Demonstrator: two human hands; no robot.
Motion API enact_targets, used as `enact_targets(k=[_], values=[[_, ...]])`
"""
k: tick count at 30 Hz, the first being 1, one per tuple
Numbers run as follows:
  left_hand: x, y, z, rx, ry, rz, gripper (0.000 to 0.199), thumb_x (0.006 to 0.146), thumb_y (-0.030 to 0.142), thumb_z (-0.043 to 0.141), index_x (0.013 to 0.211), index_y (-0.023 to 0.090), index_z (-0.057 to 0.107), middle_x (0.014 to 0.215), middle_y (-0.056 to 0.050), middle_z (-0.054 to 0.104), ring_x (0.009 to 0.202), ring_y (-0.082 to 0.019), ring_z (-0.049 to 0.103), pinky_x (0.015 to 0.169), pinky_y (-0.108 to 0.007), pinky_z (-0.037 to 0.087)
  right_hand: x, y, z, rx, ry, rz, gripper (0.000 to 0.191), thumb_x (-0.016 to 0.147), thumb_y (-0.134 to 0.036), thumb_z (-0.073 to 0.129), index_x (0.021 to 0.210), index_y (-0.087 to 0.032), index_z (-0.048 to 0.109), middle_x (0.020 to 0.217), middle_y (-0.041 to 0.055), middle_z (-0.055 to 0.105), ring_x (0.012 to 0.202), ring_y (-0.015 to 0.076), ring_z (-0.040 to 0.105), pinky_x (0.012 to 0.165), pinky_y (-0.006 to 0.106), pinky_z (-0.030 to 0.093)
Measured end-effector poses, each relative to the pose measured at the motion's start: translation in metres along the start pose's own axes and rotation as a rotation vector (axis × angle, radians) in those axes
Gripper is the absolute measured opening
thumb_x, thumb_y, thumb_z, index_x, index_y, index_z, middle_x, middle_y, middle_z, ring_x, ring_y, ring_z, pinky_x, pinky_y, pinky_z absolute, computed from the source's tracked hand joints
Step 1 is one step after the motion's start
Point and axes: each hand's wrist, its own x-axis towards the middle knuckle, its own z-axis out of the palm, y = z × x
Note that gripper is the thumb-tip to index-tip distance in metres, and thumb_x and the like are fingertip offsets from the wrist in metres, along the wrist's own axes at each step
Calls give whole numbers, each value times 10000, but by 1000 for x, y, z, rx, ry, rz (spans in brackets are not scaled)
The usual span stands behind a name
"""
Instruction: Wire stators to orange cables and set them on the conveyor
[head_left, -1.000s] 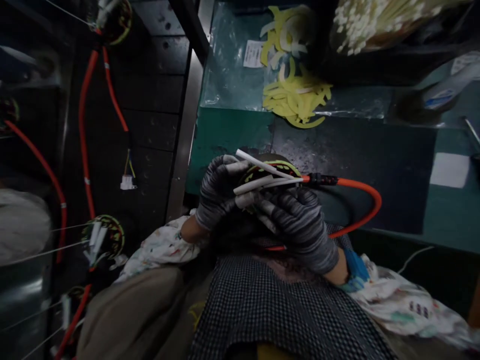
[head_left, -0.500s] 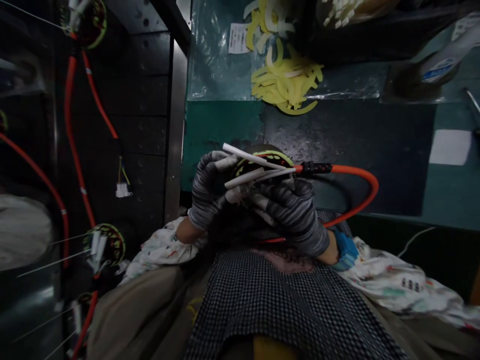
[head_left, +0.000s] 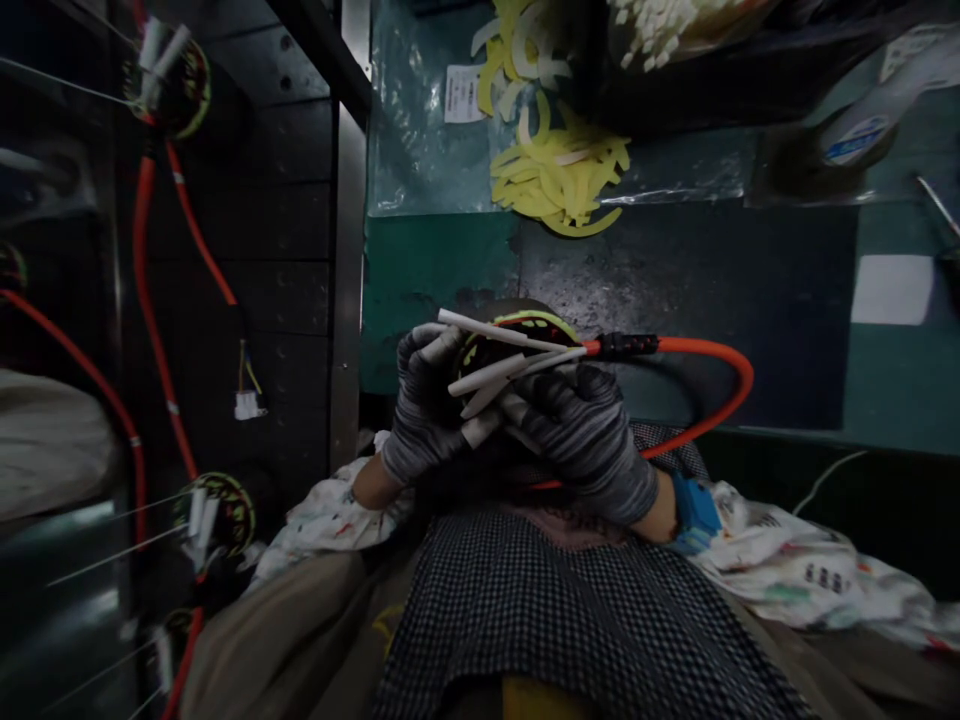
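A round motor stator (head_left: pixel 551 322) with a yellow-green rim is tilted up between my hands, close to my apron. Three white insulating sleeves (head_left: pixel 487 375) on its wires fan out leftward across it, and an orange cable (head_left: pixel 720 352) leaves on the right through a black-wrapped joint. My left hand (head_left: pixel 424 405), in a grey glove, is closed around the stator's left side, its thumb below the sleeves. Gloved as well, my right hand (head_left: pixel 585 435) has its bent fingers pressed against the lowest sleeved wire near the lower edge; its fingertips are partly hidden.
Yellow curved strips (head_left: pixel 559 175) lie on plastic film ahead. A dark mat (head_left: pixel 720 270) covers the bench, with a white pad (head_left: pixel 892 290) at right. Left, beyond a metal rail (head_left: pixel 349 280), several more stators (head_left: pixel 221 510) with orange cables rest on dark slats.
The lowest white sleeve now shows in full below the others. My left thumb has moved down, away from the sleeves. The view has shifted slightly.
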Motion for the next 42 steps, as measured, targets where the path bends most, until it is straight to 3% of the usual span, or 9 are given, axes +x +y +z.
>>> enact_targets(k=[3, 8, 11, 13, 15, 22, 31, 35, 42], values=[[-1, 2, 3, 42, -16, 21, 788, 940, 557, 824, 1650, 439, 504, 1514, -73, 525, 1444, -318, 551, 1275, -554, 554, 3, 2, -18, 67, 71, -13, 156, 1030, -182, 680, 1122, -222, 800, 1018, 36, 817, 913, 193, 732, 839, 343, 643], [1, 12, 19, 102, -42, 41, 798, 995, 506, 735, 1713, 407, 399, 1559, -100, 478, 1512, -340, 471, 1293, -538, 517, 8, 21, -50, -75, 97, -67, 409, 1022, -248, 750, 1416, -335, 690, 1381, 11, 749, 1328, 257, 689, 1274, 519, 496], [4, 18, 28, 106, -60, 105, 816, 1018, 458, 706, 1745, 376, 346, 1560, -112, 463, 1511, -337, 449, 1295, -518, 493, 8, 37, -61, -4, 95, -38, 648, 1029, -383, 750, 1638, -393, 528, 1505, 60, 664, 1383, 302, 661, 1207, 516, 566], [7, 23, 31, 118, -89, 125, 811, 1031, 408, 679, 1759, 331, 331, 1564, -122, 451, 1516, -329, 442, 1309, -498, 472, 5, 45, -63, -11, 63, -72, 655, 1015, -418, 759, 1628, -475, 536, 1586, 46, 606, 1439, 334, 618, 1187, 522, 572], [9, 26, 32, 136, -113, 131, 802, 1039, 366, 659, 1765, 308, 323, 1563, -126, 453, 1522, -321, 439, 1323, -481, 452, 0, 49, -62, -84, 30, -86, 626, 1009, -421, 763, 1598, -495, 567, 1618, 28, 593, 1462, 353, 594, 1197, 537, 552], [10, 20, 33, 195, -112, 231, 877, 1015, 369, 669, 1787, 284, 263, 1564, -139, 445, 1515, -333, 418, 1302, -491, 487, -7, 44, -36, -112, -35, 149, 817, 1041, -625, 650, 1740, -293, 389, 1573, 125, 641, 1414, 369, 608, 1222, 526, 504], [6, 12, 27, 64, -194, 164, 905, 1033, 424, 655, 1804, 361, 185, 1647, -139, 388, 1566, -402, 388, 1292, -614, 485, 1, 55, -33, -76, -64, 13, 666, 1088, -667, 499, 1640, -294, 501, 1621, 126, 589, 1440, 351, 605, 1231, 525, 496], [6, 15, 28, 120, -150, 222, 891, 1043, 387, 644, 1805, 320, 188, 1591, -145, 440, 1533, -364, 433, 1320, -568, 457, 0, 52, -33, -145, -20, -3, 717, 1088, -709, 454, 1641, -254, 495, 1540, 164, 631, 1372, 373, 630, 1183, 547, 518], [5, 18, 37, 242, -85, 247, 968, 1019, 546, 700, 1799, 312, 178, 1580, -139, 443, 1548, -355, 413, 1320, -507, 451, -6, 41, -33, -218, -1, 1, 751, 1036, -548, 678, 1693, -290, 425, 1614, 210, 567, 1401, 437, 612, 1124, 619, 565]])
